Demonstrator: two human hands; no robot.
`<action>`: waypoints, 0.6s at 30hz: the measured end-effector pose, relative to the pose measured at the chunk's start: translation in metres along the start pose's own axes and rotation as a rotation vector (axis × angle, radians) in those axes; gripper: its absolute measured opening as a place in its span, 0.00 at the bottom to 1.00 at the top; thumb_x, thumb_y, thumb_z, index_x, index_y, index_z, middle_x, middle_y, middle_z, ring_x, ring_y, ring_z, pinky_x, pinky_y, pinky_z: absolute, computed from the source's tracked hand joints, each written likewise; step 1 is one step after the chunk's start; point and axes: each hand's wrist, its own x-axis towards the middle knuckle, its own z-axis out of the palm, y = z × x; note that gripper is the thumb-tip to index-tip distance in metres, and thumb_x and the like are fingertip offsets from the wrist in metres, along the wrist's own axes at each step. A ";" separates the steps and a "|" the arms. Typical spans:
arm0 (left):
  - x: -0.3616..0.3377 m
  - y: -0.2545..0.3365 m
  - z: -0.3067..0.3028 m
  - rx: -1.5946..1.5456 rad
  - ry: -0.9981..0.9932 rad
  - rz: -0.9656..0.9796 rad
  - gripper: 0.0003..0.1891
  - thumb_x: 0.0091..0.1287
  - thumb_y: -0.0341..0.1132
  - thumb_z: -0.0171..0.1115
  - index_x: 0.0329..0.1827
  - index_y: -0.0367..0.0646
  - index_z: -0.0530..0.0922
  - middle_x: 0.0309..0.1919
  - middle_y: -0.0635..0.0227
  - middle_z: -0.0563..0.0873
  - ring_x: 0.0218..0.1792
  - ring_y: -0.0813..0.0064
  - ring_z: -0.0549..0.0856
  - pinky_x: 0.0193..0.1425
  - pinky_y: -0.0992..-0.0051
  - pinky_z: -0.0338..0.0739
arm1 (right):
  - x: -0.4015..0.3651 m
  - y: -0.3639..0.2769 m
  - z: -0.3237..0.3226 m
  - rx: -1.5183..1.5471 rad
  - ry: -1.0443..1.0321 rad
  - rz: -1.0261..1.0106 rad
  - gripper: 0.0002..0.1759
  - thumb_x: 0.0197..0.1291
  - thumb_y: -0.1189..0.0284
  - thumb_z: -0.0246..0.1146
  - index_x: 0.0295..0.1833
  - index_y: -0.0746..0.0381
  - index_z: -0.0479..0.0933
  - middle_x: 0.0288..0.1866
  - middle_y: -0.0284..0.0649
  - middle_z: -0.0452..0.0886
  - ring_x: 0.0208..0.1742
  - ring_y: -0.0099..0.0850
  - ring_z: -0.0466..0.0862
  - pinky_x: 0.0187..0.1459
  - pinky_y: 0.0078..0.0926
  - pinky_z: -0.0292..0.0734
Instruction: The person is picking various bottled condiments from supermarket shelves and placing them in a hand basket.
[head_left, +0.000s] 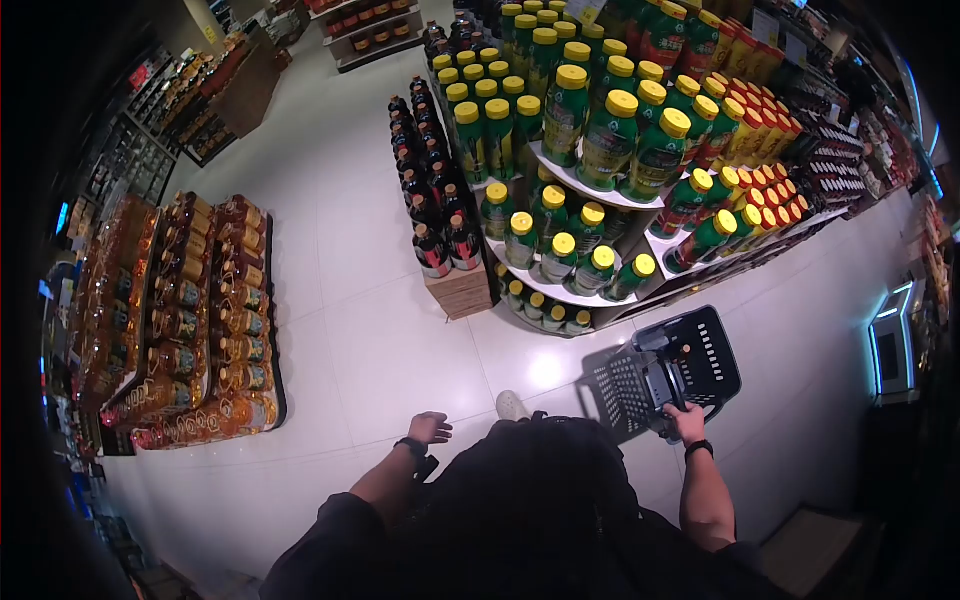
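Note:
My right hand [687, 422] is closed around the handle of a dark grey shopping basket [722, 350], which hangs low at the right of my body. A few items lie inside the basket, too dark to make out. On the other side, my left hand [430, 428] hangs in front of my body with nothing in it, its fingers apart. Dark bands circle both wrists. Ahead of the basket rises a curved shelf [590, 187] holding green bottles with yellow caps [610, 140].
Dark bottles [428, 240] stand on a wooden block [462, 292] ahead. A rack of amber bottles [240, 320] is at the left. More shelving [370, 48] stands at the back, and a lit unit [893, 340] is at the right. One light shoe [511, 406] shows below me.

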 end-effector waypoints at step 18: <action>-0.175 -0.271 -0.045 -0.054 0.174 -0.138 0.21 0.75 0.35 0.56 0.65 0.30 0.74 0.51 0.41 0.87 0.44 0.49 0.90 0.47 0.56 0.89 | -0.099 0.047 0.046 -0.284 -0.057 -0.136 0.23 0.58 0.55 0.76 0.38 0.69 0.88 0.28 0.46 0.87 0.31 0.34 0.87 0.40 0.34 0.79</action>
